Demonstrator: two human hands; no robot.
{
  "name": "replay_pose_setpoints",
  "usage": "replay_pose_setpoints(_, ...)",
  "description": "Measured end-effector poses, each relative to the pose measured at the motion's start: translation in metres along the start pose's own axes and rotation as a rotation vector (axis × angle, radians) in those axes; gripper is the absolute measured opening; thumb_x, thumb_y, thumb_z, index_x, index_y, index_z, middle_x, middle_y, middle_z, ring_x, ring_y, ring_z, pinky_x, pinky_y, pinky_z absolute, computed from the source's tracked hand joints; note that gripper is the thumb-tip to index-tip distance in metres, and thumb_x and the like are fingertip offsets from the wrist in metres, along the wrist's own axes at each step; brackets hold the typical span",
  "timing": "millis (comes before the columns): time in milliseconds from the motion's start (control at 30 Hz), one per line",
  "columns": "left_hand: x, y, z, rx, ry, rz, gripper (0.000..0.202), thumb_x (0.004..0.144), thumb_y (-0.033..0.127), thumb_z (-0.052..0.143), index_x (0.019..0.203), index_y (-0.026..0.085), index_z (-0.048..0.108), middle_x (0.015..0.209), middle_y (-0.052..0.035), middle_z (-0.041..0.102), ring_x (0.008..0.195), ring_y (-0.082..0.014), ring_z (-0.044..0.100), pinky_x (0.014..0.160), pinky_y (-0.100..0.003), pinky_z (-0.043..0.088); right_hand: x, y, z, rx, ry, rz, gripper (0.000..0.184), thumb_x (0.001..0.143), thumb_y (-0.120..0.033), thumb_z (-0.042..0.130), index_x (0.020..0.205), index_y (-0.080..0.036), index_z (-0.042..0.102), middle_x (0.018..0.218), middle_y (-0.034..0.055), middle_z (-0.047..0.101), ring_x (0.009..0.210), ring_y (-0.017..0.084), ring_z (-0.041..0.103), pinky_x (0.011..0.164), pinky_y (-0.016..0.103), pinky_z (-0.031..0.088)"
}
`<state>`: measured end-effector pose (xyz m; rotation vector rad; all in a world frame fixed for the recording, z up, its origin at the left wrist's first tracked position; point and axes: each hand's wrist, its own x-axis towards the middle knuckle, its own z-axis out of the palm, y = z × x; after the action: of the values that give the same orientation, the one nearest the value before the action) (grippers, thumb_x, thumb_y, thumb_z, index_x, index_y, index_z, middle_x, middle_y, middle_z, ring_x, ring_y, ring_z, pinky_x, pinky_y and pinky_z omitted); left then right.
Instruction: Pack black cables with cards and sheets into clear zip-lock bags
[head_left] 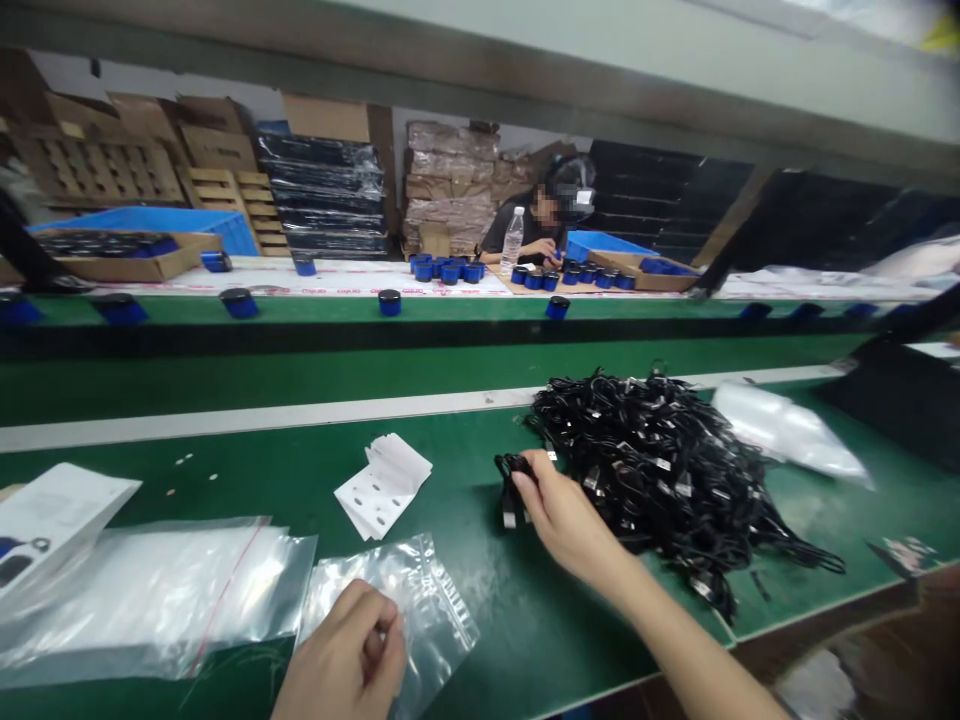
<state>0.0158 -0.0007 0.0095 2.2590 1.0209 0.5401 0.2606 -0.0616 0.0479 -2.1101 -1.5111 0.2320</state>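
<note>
My left hand (349,655) is closed in a pinch on the edge of a small clear zip bag (409,595) lying on the green table near the front edge. My right hand (562,515) reaches right of centre and grips a bundled black cable (514,480) at the left edge of a big heap of black cables (660,460). The cable bundle sits just off the heap, lifted slightly above the table.
A stack of clear bags (150,590) and a printed leaflet (52,510) lie at the left. White sticker sheets (382,485) sit mid-table. A plastic bag (787,430) lies right of the heap. Blue jars (390,302) ride the conveyor; another person (540,225) sits opposite.
</note>
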Motion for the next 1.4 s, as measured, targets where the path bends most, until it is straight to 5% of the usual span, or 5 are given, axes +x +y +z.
replay_pose_setpoints(267, 0.005, 0.004, -0.012, -0.097, -0.073, -0.115, 0.026, 0.087, 0.037, 0.039, 0.066, 0.024, 0.047, 0.07, 0.0032, 0.052, 0.06, -0.0123, 0.058, 0.049, -0.019, 0.044, -0.04, -0.061, 0.049, 1.187, -0.444, 0.326, 0.029, 0.079, -0.045, 0.058, 0.077, -0.018, 0.048, 0.058, -0.0092, 0.036, 0.046, 0.006, 0.032, 0.041, 0.015, 0.029)
replay_pose_setpoints(500, 0.007, 0.006, -0.009, -0.073, -0.065, -0.136, 0.031, 0.088, 0.04, 0.037, 0.064, 0.024, 0.049, 0.068, 0.0039, 0.05, 0.054, -0.0118, 0.052, 0.048, -0.02, 0.043, -0.041, -0.042, 0.032, 0.478, -0.027, 0.111, 0.016, 0.088, -0.023, 0.046, 0.091, -0.019, 0.062, 0.087, 0.0038, 0.064, 0.083, 0.02, 0.058, 0.075, 0.029, 0.041)
replay_pose_setpoints(933, 0.007, 0.002, -0.001, -0.1, -0.008, -0.114, 0.026, 0.086, 0.035, 0.044, 0.063, 0.023, 0.048, 0.065, 0.0047, 0.048, 0.052, -0.0103, 0.054, 0.047, -0.019, 0.043, -0.045, -0.034, 0.019, 0.056, -0.065, 0.297, 0.022, 0.086, -0.035, 0.047, 0.087, -0.017, 0.059, 0.077, 0.0097, 0.067, 0.068, 0.027, 0.064, 0.06, 0.034, 0.045)
replay_pose_setpoints(1067, 0.01, 0.0, -0.003, -0.093, -0.026, -0.102, 0.025, 0.084, 0.034, 0.046, 0.063, 0.023, 0.052, 0.066, 0.0042, 0.05, 0.052, -0.0103, 0.053, 0.047, -0.019, 0.043, -0.05, -0.035, 0.012, 0.289, -0.023, 0.267, 0.033, 0.094, -0.033, 0.033, 0.117, -0.016, 0.048, 0.103, 0.0139, 0.062, 0.095, 0.026, 0.061, 0.08, 0.038, 0.047)
replay_pose_setpoints(1400, 0.002, 0.007, -0.012, -0.126, -0.1, -0.124, 0.023, 0.088, 0.034, 0.039, 0.071, 0.023, 0.052, 0.08, 0.0036, 0.053, 0.061, -0.0102, 0.058, 0.055, -0.019, 0.046, -0.066, -0.07, 0.059, 0.505, -0.153, 0.095, 0.016, 0.077, -0.009, 0.057, 0.086, -0.017, 0.067, 0.081, 0.0039, 0.062, 0.077, 0.019, 0.063, 0.069, 0.027, 0.048)
